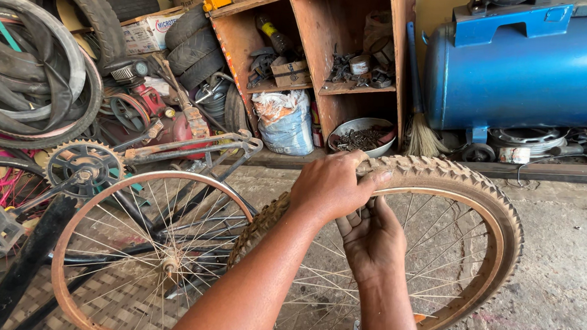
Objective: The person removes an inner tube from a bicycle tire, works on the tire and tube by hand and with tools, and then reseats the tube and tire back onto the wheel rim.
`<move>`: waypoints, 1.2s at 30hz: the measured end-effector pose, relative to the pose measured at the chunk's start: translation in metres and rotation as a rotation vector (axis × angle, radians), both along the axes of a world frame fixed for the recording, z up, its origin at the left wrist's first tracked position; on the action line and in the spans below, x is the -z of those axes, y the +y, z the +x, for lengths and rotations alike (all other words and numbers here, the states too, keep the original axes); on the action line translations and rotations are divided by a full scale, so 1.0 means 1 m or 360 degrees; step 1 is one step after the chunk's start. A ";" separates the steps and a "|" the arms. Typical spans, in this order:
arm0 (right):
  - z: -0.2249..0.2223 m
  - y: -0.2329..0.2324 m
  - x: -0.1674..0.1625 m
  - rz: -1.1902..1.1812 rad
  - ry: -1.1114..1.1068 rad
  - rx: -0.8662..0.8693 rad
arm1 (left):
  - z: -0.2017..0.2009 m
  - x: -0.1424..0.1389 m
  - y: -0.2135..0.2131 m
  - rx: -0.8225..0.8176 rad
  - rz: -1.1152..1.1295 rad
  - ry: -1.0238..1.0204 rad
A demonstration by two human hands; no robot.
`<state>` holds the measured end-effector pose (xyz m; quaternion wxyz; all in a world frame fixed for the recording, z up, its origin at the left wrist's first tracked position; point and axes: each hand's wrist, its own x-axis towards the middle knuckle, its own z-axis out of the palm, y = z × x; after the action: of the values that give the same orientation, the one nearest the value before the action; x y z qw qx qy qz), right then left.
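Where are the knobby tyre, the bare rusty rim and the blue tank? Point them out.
knobby tyre point(488, 197): head view, on the tread at its upper right.
bare rusty rim point(65, 239): head view, on its left edge.
blue tank point(530, 71): head view, on its curved side.

Your left hand point(331, 185) reaches forward, knuckles up, fingers curled downward in a closed grip. Your right hand point(372, 239) sits just beneath it, fingers bent upward, both forearms running close together.

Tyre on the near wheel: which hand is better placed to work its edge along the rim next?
Probably the right hand: its fingers sit under the tyre at the rim. The left hand grips the tread from above, steadying it.
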<state>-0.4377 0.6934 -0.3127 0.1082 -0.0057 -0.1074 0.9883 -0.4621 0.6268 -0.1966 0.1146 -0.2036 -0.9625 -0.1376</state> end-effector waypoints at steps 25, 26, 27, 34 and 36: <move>0.000 0.001 0.008 -0.0071 0.0044 0.0007 | 0.007 -0.005 0.002 -0.0026 0.0075 -0.0104; 0.000 0.001 0.009 -0.0027 0.0026 0.0004 | 0.008 -0.005 0.001 -0.0027 0.0067 -0.0089; 0.001 0.001 0.008 0.0017 0.0010 0.0003 | 0.009 -0.005 0.001 -0.0026 0.0058 -0.0072; 0.006 -0.002 0.003 -0.0089 0.0060 0.0002 | 0.010 -0.008 0.002 -0.0003 0.0047 -0.0053; 0.007 -0.001 0.002 -0.0041 -0.0028 -0.0019 | 0.011 -0.008 0.001 -0.0044 -0.0003 -0.0150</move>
<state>-0.4309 0.6924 -0.3150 0.1012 -0.0151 -0.0958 0.9901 -0.4510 0.6282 -0.1889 0.0709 -0.1837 -0.9697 -0.1445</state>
